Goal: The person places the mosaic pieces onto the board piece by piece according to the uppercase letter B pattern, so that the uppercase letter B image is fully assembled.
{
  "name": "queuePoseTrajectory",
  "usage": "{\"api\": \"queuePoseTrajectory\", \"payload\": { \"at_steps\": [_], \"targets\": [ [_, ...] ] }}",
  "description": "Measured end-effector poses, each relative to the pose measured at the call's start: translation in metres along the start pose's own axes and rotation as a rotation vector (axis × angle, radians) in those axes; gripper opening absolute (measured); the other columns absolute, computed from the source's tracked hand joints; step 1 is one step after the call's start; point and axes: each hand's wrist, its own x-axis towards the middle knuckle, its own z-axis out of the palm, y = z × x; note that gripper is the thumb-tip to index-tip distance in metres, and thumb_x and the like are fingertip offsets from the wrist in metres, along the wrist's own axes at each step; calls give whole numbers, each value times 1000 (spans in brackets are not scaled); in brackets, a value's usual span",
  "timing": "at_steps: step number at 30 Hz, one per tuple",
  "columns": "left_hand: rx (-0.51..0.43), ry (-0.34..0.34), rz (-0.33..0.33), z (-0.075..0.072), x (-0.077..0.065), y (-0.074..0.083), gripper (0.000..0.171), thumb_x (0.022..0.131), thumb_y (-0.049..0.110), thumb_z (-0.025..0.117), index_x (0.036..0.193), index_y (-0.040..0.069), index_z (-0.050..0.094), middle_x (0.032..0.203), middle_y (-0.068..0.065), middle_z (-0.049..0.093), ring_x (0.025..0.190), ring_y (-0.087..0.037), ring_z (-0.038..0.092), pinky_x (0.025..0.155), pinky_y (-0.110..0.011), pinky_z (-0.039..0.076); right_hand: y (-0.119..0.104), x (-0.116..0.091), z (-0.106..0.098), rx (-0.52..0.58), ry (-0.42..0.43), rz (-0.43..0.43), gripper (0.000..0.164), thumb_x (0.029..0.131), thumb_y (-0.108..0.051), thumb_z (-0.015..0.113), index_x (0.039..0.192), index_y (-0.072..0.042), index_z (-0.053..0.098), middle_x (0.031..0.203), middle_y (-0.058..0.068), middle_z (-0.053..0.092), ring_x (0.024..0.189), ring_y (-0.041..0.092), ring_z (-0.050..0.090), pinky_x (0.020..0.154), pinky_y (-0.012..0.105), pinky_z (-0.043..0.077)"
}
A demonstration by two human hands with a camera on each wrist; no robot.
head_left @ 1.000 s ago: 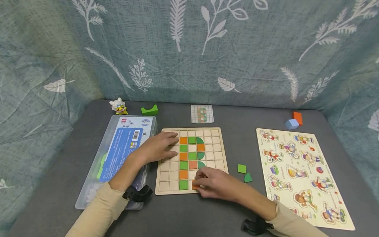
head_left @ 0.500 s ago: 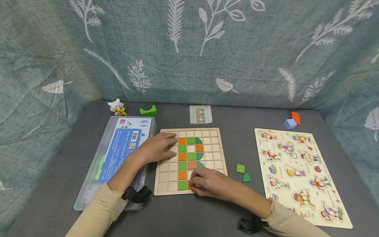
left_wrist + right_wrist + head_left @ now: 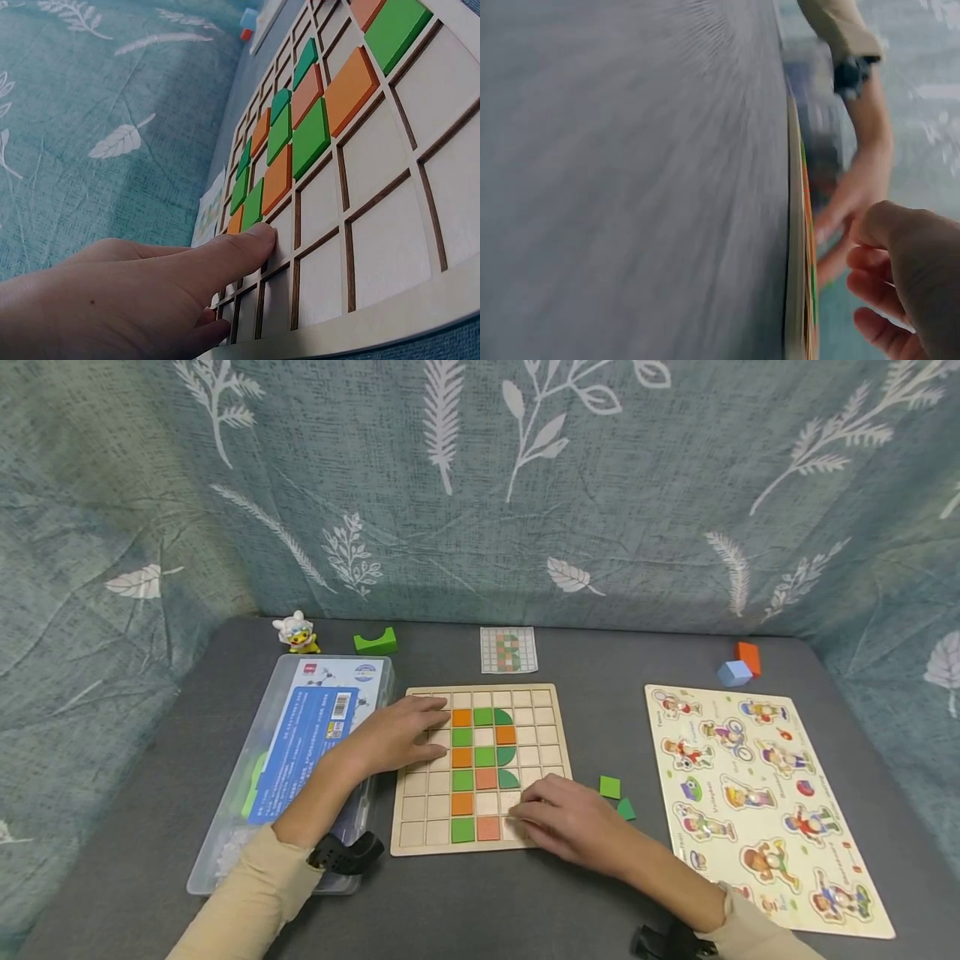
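Note:
My left hand (image 3: 397, 731) rests with spread fingers on the left side of a wooden grid board (image 3: 425, 808). In the left wrist view its thumb (image 3: 251, 241) lies on bare cells beside the coloured tiles. Orange, green and salmon square tiles and dark green quarter-circle tiles sit in the middle cells. A salmon square tile (image 3: 488, 828) lies in the bottom row, right of a green square tile (image 3: 462, 830). Just right of it, my right hand (image 3: 573, 822) hovers over the board's lower right corner, fingers relaxed and holding nothing.
Right of the board lie a loose green square (image 3: 610, 787) and a green quarter-circle (image 3: 626, 809). A pattern card (image 3: 509, 650) lies behind it. A plastic case (image 3: 300, 735) stands left, a picture puzzle board (image 3: 765, 810) right. A figurine (image 3: 297, 632) and several blocks line the back.
My right hand has let go of the salmon square tile, now flat in the bottom row, and has drawn back to the right. The left hand stays in place.

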Motion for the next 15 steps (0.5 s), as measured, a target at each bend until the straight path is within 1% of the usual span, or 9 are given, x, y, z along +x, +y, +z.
{"api": "queuePoseTrajectory", "payload": {
  "at_steps": [3,5,7,9,11,15],
  "targets": [
    [-1,-3,-2,0,0,0,53,90,29,68,135,3,57,148,-19,46,139,-38,41,114,-53,36,9,-19,-14,-44,76,89,15,87,-15,70,102,-10,72,91,-4,68,82,8,61,72,24,52],
    [1,-7,-2,0,0,1,53,90,29,68,135,3,57,148,-19,46,139,-38,41,114,-52,36,15,-33,-23,-80,117,169,17,92,-21,65,103,-9,72,89,-3,70,80,9,62,70,25,52],
    [6,-12,-4,0,0,1,53,91,29,68,136,3,56,149,-19,45,139,-37,40,114,-52,36,20,-46,-30,-116,138,260,21,92,-25,65,103,-8,72,86,-2,71,78,10,63,69,27,51],
    [13,-14,-5,0,0,1,53,91,30,68,136,4,56,149,-18,45,139,-37,40,113,-53,37,24,-56,-36,-146,149,328,25,93,-28,65,104,-7,72,87,-1,72,80,12,64,69,29,52],
    [15,-16,-7,0,0,1,53,91,30,67,136,4,56,149,-18,45,139,-37,40,113,-53,37,27,-62,-40,-172,140,386,26,89,-27,69,105,-7,71,89,0,71,82,14,64,69,31,52],
    [11,-17,-11,0,0,1,54,91,30,67,136,4,56,150,-18,44,139,-37,40,113,-53,37,32,-69,-42,-217,101,463,34,76,-22,80,107,-9,71,94,1,70,87,16,64,72,35,54]
  ]
}}
